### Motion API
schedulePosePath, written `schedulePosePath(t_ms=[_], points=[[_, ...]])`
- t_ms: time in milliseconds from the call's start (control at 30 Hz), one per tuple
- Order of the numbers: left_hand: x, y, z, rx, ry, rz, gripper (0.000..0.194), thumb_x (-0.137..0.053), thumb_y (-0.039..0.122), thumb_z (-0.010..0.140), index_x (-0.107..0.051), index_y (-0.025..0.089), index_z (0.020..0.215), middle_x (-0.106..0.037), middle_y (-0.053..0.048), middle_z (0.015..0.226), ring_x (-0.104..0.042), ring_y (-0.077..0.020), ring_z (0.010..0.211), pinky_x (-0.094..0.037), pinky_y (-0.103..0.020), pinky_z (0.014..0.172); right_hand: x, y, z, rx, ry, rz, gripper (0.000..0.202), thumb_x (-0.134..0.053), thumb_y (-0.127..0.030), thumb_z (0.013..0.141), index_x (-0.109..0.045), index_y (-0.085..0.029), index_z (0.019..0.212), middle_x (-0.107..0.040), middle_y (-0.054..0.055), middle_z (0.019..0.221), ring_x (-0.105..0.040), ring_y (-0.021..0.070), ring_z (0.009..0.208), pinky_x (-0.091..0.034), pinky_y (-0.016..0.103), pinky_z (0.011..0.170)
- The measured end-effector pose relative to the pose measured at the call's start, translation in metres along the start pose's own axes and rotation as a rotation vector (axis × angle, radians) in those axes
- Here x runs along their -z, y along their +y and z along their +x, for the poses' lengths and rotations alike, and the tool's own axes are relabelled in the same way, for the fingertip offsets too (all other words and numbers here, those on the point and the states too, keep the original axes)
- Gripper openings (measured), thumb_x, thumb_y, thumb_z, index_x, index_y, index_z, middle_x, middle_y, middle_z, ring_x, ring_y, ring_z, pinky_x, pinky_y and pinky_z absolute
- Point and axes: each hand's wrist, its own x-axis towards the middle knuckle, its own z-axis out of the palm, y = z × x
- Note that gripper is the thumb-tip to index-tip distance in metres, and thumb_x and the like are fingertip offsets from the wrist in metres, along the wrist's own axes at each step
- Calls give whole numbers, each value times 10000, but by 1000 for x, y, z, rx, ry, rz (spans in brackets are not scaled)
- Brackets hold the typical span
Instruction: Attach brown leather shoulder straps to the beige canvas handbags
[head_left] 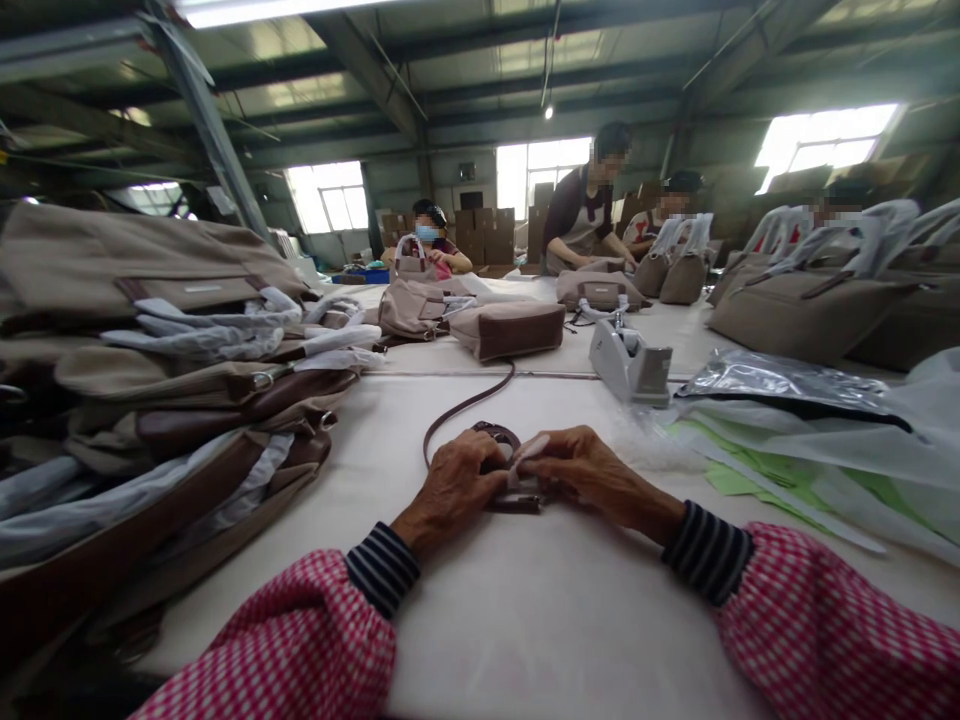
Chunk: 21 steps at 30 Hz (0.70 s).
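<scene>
A thin dark brown bag strap [459, 403] curves over the white table and ends in a coil between my hands. My left hand [459, 483] is closed on the coiled strap, its thumb and fingers towards the middle. From the right, my right hand [585, 470] pinches a strip of white wrapping [531, 452] that lies against the coil. A metal end piece of the strap [529, 503] shows just below the fingertips. My fingers hide part of the coil.
Taupe handbags with wrapped handles are piled high at left [150, 260]. Ahead lie a brown-bottomed bag [510, 330] and a grey tape dispenser [630, 365]. Green sheets [757, 465] and clear plastic [787, 378] lie at right. Several people work across the table.
</scene>
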Motion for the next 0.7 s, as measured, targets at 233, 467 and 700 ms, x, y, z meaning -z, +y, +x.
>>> schedulePosePath(t_ms=[233, 467, 700], points=[[-1, -4, -1, -13, 8, -4, 83, -661, 191, 837, -740, 209, 857, -666, -40, 882, -606, -236, 900, -408, -341, 785, -26, -2, 15, 59, 123, 24, 354, -771, -484, 811, -663, -155, 740, -665, 17, 673, -471, 83, 516, -347, 202, 460], [5, -7, -1, 47, -20, -128, 94, -642, 207, 831, -720, 218, 883, -703, -39, 923, -629, -241, 907, -424, -341, 807, -32, 15, 27, -18, 294, 35, 363, -754, -509, 790, -640, -164, 779, -640, 2, 684, -517, 83, 506, -405, 195, 467], [0, -13, 3, 173, 71, -373, 143, -652, 295, 877, -645, 237, 1007, -718, -19, 865, -649, -209, 797, -456, -305, 746, -32, 16, 28, -16, 303, 118, 403, -789, -522, 761, -641, -158, 847, -638, -4, 676, -523, 77, 533, -414, 176, 485]])
